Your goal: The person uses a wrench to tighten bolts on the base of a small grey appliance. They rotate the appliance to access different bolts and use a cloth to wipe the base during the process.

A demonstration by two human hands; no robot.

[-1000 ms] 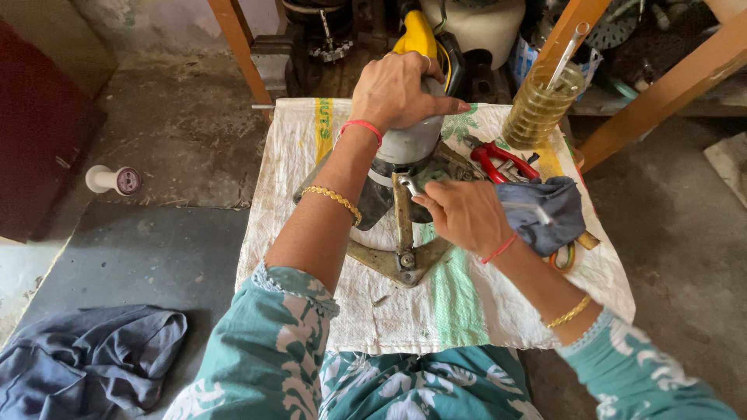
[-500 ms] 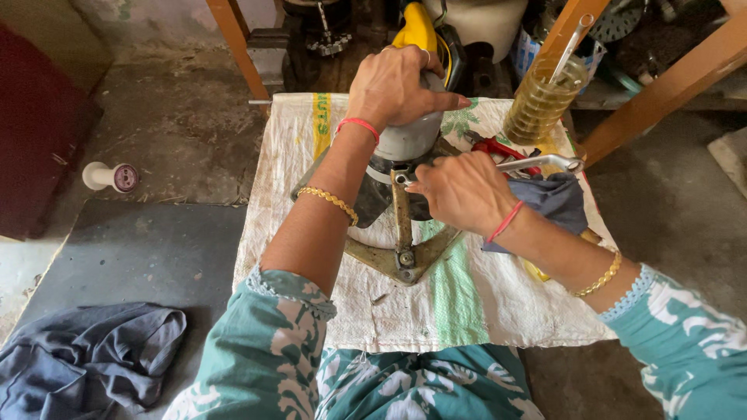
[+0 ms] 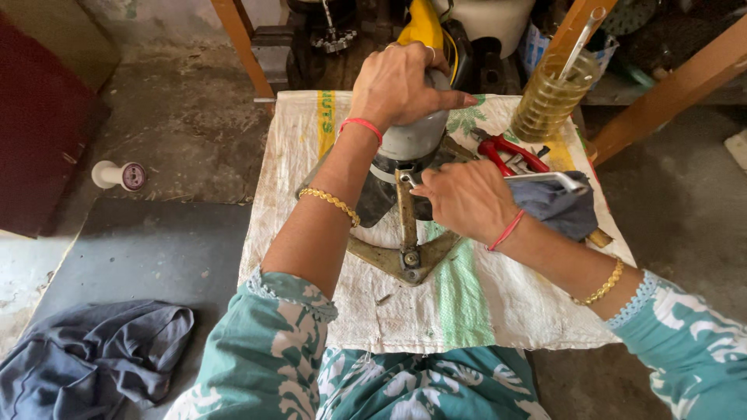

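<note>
Grey housing: 1 rounded grey motor-like housing stands at the middle of the sack, toward its far edge, on a dark base.
Metal bracket: 1 flat, tarnished bracket with arms spreading from a bolted hub, lying on the sack just near of the housing; 1 upright strip rises from the hub to the housing.
Left hand: the left hand is clamped down over the top of the grey housing – fingers curled round it, 1 ring and 1 red thread plus 1 gold bracelet on the wrist.
Right hand: the right hand is closed round a silvery wrench, its working end at the bracket's upright strip, the handle sticking out to the right.
Dark cloth: 1 blue-grey rag bunched just right of the right hand, under the wrench handle.
Pliers: 1 pair with red handles, on the sack between the housing and the jar.
Jar: 1 clear ribbed jar at the far right corner of the sack – it holds yellowish liquid and 1 thin rod leaning out of it.
Sack: 1 white woven sack with green stripes, spread as a work mat.
Spool: 1 white thread spool on the floor, well left of the sack.
Floor cloth: 1 crumpled grey-blue cloth at the near left.
Wooden legs: 3 orange-brown slats, 1 far left, 2 far right.
</note>
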